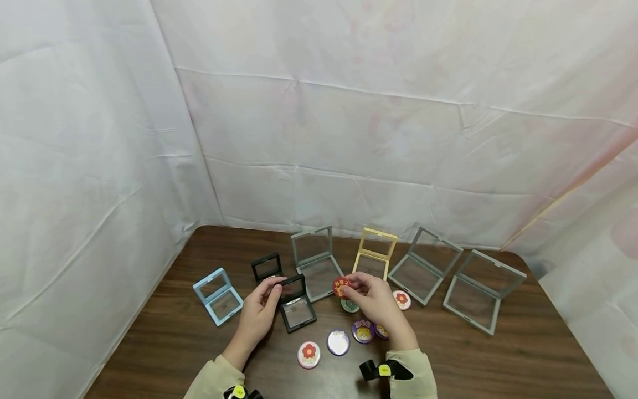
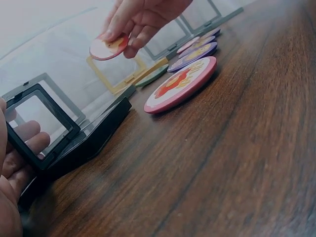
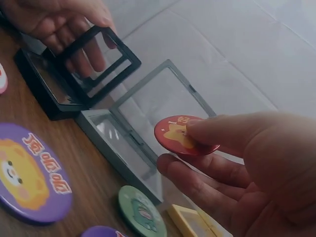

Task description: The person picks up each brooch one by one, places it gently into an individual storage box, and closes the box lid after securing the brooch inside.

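My left hand (image 1: 258, 313) holds the raised lid of a black hinged case (image 1: 298, 313) between thumb and fingers; the case stands open on the table with its clear base flat. To its right, my right hand (image 1: 375, 299) pinches a round red badge (image 1: 341, 287) with a yellow figure, held up off the table above a green badge (image 1: 350, 306). In the right wrist view the thumb lies on the face of the red badge (image 3: 173, 134) and fingers are under it. The left wrist view shows fingers behind the black lid (image 2: 61, 116).
Around them stand open a blue case (image 1: 223, 305), a smaller black case (image 1: 266, 267), a yellow case (image 1: 372, 261) and several grey cases (image 1: 485, 302). Near the front lie a white badge with a red flower (image 1: 308, 354) and purple-edged badges (image 1: 338, 342). White cloth (image 1: 319, 127) hangs behind.
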The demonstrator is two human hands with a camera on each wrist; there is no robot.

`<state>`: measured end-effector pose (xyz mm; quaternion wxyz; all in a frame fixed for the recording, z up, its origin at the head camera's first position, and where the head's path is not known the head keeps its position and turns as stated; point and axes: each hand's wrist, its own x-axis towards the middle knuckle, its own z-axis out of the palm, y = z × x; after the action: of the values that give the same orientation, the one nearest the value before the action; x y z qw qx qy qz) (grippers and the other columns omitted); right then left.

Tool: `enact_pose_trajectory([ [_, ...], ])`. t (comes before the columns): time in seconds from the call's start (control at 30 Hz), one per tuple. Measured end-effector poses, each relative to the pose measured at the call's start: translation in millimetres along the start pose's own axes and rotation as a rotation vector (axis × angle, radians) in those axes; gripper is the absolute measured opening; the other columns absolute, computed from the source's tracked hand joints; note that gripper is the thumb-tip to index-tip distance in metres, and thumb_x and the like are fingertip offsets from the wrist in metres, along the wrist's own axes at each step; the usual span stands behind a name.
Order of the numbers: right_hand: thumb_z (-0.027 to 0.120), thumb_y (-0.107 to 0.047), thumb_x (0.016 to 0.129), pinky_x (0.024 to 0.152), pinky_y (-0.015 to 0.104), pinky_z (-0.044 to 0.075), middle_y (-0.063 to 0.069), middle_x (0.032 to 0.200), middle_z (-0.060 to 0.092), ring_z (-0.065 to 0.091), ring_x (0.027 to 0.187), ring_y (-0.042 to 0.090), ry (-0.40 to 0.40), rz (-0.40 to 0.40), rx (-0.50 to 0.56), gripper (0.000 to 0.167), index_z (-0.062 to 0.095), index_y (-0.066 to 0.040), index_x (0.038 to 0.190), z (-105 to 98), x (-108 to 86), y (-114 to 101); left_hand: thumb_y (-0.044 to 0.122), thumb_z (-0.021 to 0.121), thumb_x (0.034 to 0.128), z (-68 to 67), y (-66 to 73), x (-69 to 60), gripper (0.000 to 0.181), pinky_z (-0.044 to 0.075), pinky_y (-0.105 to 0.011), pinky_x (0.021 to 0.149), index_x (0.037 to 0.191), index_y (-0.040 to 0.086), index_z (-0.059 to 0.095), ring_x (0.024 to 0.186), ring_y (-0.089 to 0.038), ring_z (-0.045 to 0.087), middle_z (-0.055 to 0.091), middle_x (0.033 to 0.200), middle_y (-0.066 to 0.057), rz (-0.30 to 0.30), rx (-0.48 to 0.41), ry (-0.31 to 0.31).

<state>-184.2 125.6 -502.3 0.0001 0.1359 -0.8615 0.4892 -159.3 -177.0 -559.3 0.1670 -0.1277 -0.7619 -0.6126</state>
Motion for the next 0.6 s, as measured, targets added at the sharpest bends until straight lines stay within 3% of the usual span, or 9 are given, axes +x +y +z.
enact_pose_trajectory([
  [0.33, 0.079, -0.019, 0.103, 0.069, 0.026, 0.056, -0.002, 0.092, 0.075, 0.069, 0.078, 0.012, -0.089, -0.009, 0.101, 0.016, 0.079, -0.01, 0.117, 17, 3.6, 1, 0.013, 0.058, 0.115, -0.8, -3.1, -0.4, 0.025, 0.063, -0.032, 0.091, 0.134, 0.012, 0.074, 0.107, -0.032, 0.079, 0.082, 0.114, -0.012, -0.032, 0.004, -0.021],
  [0.6, 0.079, -0.014, 0.103, 0.063, 0.034, 0.062, 0.007, 0.092, 0.077, 0.075, 0.073, 0.025, -0.103, -0.025, 0.225, 0.023, 0.075, -0.005, 0.124, 33, 6.9, 6, 0.014, 0.058, 0.1151, -0.8, -2.4, -0.1, 0.026, 0.061, -0.026, 0.09, 0.135, 0.008, 0.073, 0.109, -0.032, 0.079, 0.082, 0.116, -0.012, -0.047, -0.003, -0.024],
])
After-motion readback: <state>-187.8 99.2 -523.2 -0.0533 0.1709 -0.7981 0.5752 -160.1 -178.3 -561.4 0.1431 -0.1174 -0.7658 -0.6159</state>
